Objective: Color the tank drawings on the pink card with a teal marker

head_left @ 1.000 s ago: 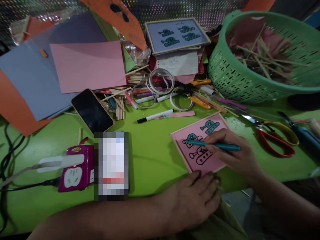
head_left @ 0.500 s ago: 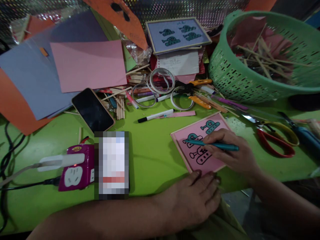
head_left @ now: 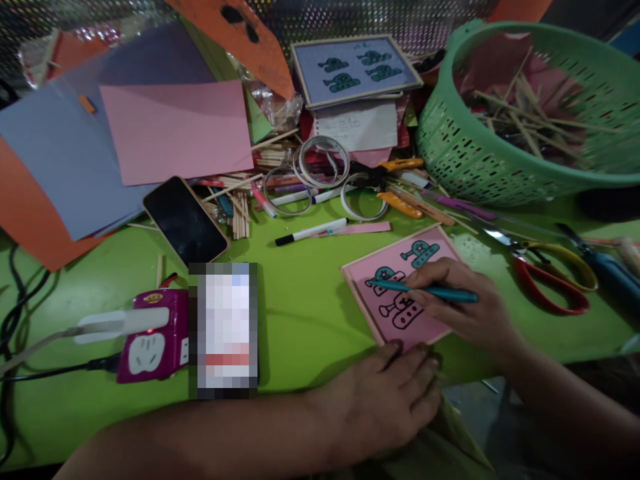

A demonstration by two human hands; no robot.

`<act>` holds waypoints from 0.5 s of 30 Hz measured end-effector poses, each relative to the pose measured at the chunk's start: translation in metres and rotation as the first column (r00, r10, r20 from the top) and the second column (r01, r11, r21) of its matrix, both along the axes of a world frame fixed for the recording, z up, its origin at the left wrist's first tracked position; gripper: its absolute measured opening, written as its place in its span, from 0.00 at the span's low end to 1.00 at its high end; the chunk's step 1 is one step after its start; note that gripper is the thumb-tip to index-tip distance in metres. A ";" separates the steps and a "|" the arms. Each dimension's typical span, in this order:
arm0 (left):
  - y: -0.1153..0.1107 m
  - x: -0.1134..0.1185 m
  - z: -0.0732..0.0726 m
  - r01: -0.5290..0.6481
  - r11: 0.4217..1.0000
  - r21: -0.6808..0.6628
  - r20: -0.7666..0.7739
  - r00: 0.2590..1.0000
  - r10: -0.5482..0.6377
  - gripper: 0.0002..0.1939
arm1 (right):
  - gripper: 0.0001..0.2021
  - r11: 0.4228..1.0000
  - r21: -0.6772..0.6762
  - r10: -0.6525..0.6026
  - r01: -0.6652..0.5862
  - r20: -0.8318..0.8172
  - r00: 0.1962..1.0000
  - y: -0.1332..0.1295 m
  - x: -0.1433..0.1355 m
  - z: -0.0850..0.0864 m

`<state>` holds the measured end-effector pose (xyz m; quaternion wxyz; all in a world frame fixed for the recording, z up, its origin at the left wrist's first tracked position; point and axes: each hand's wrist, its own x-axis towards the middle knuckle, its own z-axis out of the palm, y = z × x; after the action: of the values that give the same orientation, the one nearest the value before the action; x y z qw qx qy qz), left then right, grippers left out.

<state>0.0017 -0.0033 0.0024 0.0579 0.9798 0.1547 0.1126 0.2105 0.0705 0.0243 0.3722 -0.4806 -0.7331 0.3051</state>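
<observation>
A teal marker (head_left: 447, 293) is pinched in my right hand (head_left: 455, 300), its tip on a tank drawing at the left of a pink card (head_left: 367, 267). Thin wooden strips edge the card, which lies tilted on the green table (head_left: 300, 293). The upper tank is filled with teal, the one under the tip partly so, and the lowest shows black outlines on pink; my right hand covers the card's right part. My left hand (head_left: 390, 393) rests palm down at the card's lower edge, fingers spread a little, holding nothing.
Two phones (head_left: 186, 221) and a magenta power socket (head_left: 155, 333) are on the left. Behind the card lie a white marker (head_left: 313, 231), tape rolls (head_left: 324, 162) and orange-handled pliers (head_left: 403, 205). Red-and-yellow scissors (head_left: 550, 293) and a green basket (head_left: 480, 160) of sticks stand right.
</observation>
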 end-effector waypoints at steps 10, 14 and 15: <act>0.001 0.000 0.002 0.035 0.999 -0.007 -0.040 0.999 -0.035 0.22 | 0.04 1.000 0.012 0.000 0.000 0.010 1.000 0.002 0.000 0.002; 0.001 -0.001 0.002 0.033 0.999 -0.003 -0.032 0.999 -0.033 0.22 | 0.05 1.000 0.004 0.014 -0.014 0.001 1.000 0.001 0.001 0.002; 0.001 -0.001 0.002 0.039 0.999 -0.007 -0.046 0.998 -0.039 0.22 | 0.05 1.000 -0.003 0.010 -0.010 0.000 1.000 0.001 0.001 0.002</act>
<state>0.0006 -0.0019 0.0044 0.0593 0.9848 0.1372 0.0882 0.2117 0.0717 0.0259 0.3701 -0.4775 -0.7349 0.3082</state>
